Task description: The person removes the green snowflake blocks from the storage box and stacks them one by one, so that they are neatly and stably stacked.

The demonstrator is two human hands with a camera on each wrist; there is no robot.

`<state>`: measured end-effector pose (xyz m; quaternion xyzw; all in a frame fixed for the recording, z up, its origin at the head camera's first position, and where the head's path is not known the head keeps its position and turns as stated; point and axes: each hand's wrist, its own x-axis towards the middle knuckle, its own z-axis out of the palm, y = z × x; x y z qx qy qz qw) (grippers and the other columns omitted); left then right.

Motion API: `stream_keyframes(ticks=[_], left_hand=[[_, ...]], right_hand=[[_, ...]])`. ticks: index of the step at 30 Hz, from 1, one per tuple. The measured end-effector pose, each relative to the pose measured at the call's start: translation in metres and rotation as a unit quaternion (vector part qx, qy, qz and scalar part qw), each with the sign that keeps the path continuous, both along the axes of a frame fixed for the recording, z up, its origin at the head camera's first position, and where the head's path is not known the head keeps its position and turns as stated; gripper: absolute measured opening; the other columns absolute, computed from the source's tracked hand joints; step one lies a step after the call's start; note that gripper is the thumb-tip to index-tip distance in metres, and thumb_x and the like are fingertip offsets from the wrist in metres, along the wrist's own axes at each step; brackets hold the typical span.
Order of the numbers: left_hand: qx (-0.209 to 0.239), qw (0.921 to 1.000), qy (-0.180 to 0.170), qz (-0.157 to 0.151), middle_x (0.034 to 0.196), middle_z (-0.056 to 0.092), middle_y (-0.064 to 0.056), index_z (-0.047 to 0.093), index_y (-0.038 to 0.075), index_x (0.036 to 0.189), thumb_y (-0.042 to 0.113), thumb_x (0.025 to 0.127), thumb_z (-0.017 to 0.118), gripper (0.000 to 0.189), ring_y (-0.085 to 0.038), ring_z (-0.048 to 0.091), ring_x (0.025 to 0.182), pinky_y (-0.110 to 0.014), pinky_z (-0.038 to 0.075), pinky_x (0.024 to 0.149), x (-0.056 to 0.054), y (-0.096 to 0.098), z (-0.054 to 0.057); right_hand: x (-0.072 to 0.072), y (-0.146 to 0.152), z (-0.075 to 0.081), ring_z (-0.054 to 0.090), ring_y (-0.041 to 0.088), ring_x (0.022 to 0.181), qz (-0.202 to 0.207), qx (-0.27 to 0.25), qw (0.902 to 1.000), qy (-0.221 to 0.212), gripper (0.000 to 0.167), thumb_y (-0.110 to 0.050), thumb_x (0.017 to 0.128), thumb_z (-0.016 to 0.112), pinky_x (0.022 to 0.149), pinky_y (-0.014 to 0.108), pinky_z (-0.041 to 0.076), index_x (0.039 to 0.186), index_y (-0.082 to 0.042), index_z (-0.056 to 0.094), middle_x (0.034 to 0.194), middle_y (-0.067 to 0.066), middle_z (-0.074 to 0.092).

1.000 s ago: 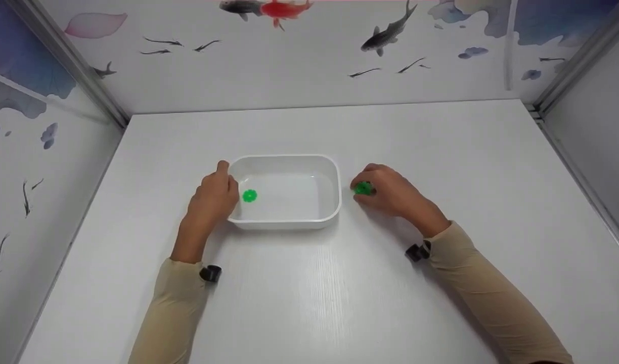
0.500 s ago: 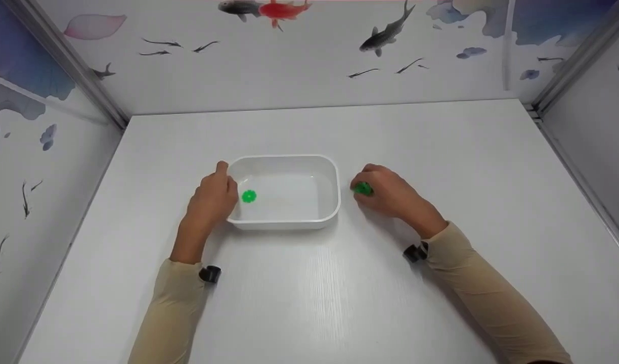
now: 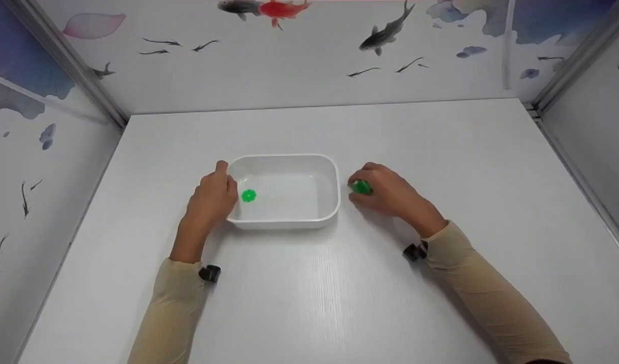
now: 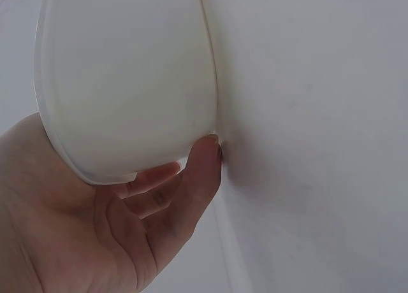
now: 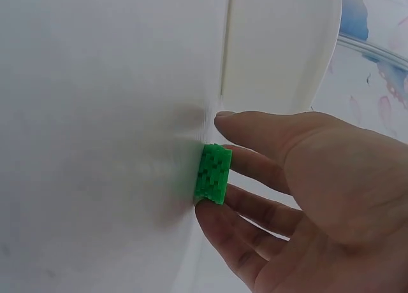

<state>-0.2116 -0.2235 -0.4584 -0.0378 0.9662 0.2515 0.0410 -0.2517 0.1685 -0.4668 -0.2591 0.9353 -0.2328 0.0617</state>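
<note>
My left hand [image 3: 211,198] grips the left end of a white rectangular tub [image 3: 283,221], with fingers curled round its outer wall and under the rim [image 4: 127,159]. Inside the tub, near that hand, lies a small green snowflake disc [image 3: 249,195] with a scalloped edge. Right of the tub, my right hand [image 3: 385,191] curls round a short stack of green snowflake discs [image 3: 361,187]. In the right wrist view the stack [image 5: 213,174] is at the tabletop, fingers behind and below it, the thumb [image 5: 255,128] a little apart from it.
The white tabletop [image 3: 309,293] spreads around the tub. White panels with painted fish [image 3: 385,34] rise at the back, left and right, joined by metal corner posts [image 3: 82,71]. A small black wrist camera [image 3: 415,252] sits at each cuff.
The right hand has shifted very slightly left with its fingertips a little wider apart, and the green stack shows a bit more. The left hand and tub stay in place.
</note>
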Motion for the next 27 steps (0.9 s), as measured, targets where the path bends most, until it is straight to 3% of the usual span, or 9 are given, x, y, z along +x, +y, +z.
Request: stream_keyframes(ticks=[6, 15, 27], left_hand=[[-0.002, 1.0, -0.004, 0.003, 0.152, 0.06, -0.028, 0.031, 0.001, 0.164, 0.025, 0.116, 0.034, 0.054, -0.038, 0.071, 0.123, -0.057, 0.06, 0.101, 0.0, 0.001, 0.0], [0.001, 1.0, -0.007, 0.005, 0.153, 0.059, -0.027, 0.031, 0.001, 0.164, 0.025, 0.116, 0.035, 0.054, -0.035, 0.071, 0.119, -0.057, 0.06, 0.102, -0.001, 0.001, 0.0], [0.014, 0.9996, -0.022, 0.007, 0.158, 0.054, -0.027, 0.028, 0.003, 0.166, 0.027, 0.117, 0.032, 0.055, -0.039, 0.067, 0.131, -0.058, 0.056, 0.109, -0.001, 0.0, 0.001]], right_hand=[[0.002, -0.004, 0.002, 0.059, 0.033, 0.14, -0.015, -0.014, 0.999, 0.039, 0.045, -0.031, 0.101, 0.078, 0.109, 0.056, 0.056, 0.141, -0.013, 0.069, 0.145, 0.011, 0.065], [0.005, -0.02, 0.017, 0.058, 0.028, 0.137, -0.016, -0.134, 0.9797, 0.148, 0.036, -0.019, 0.103, 0.075, 0.108, 0.048, 0.057, 0.137, -0.011, 0.07, 0.142, 0.008, 0.065], [0.012, -0.062, 0.034, 0.06, 0.022, 0.132, 0.038, -0.17, 0.9757, 0.133, 0.038, -0.017, 0.1, 0.078, 0.104, 0.041, 0.057, 0.138, -0.014, 0.07, 0.141, 0.002, 0.066]])
